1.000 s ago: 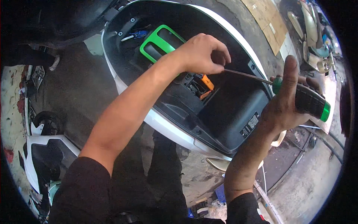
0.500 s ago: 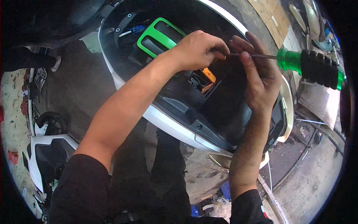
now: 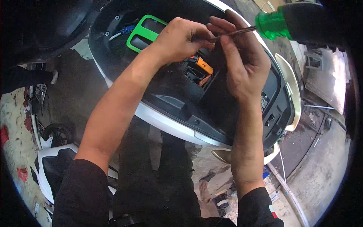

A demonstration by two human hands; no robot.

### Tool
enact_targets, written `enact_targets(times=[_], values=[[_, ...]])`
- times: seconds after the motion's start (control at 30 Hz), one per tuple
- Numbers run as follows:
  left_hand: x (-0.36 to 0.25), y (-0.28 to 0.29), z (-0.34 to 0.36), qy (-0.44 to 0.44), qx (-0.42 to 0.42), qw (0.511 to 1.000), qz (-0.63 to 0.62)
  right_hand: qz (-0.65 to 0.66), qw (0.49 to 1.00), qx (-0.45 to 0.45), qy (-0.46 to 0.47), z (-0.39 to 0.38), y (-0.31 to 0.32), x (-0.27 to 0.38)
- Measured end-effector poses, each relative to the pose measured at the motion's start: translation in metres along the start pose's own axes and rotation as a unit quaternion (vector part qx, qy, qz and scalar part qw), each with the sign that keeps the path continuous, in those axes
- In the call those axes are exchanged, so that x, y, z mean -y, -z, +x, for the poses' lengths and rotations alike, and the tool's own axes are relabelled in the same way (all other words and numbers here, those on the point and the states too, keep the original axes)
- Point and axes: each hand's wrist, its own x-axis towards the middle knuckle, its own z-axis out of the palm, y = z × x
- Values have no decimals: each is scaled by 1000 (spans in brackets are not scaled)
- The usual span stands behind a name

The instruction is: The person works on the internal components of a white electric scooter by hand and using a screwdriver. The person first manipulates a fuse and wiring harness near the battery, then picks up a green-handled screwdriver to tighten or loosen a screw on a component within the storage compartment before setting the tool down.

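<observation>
A screwdriver (image 3: pixel 271 24) with a green and black handle is up at the right, its shaft slanting down to the left. My right hand (image 3: pixel 247 62) has its thumb and fingers closed around that shaft, the palm partly turned up. At the tip, the thumb and fingers of my left hand (image 3: pixel 179 39) are pinched together; whether they grip the tip or a small part on it is hidden. Below both hands lies the black storage well (image 3: pixel 223 90) of a scooter, with an orange part (image 3: pixel 204 65) in an opening in its floor. A green frame (image 3: pixel 137 37) lies left of my left hand.
White body panels (image 3: pixel 162 120) border the well. A blue and white tool or cable (image 3: pixel 124 31) lies at its far left. A white and black scooter (image 3: pixel 60 166) stands at lower left. Another person's leg and foot (image 3: pixel 54 76) show at far left. A pale pipe (image 3: pixel 289 196) lies lower right.
The screwdriver's handle has swung upward and nearer to me, so the shaft now slants. Both hands have shifted left and up in the picture, and the view has moved slightly.
</observation>
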Motion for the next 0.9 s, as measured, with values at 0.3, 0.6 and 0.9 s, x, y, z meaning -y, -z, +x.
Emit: enact_targets(times=[0.3, 0.6, 0.9], values=[[-12, 1, 0, 38, -31, 996, -77, -34, 998, -47, -13, -3, 0, -2], [-6, -1, -1, -31, -19, 999, -13, -61, 998, 20, 10, -2, -4, 2], [-4, 1, 0, -34, 22, 999, 0, -66, 997, -29, -13, -3, -3, -3]])
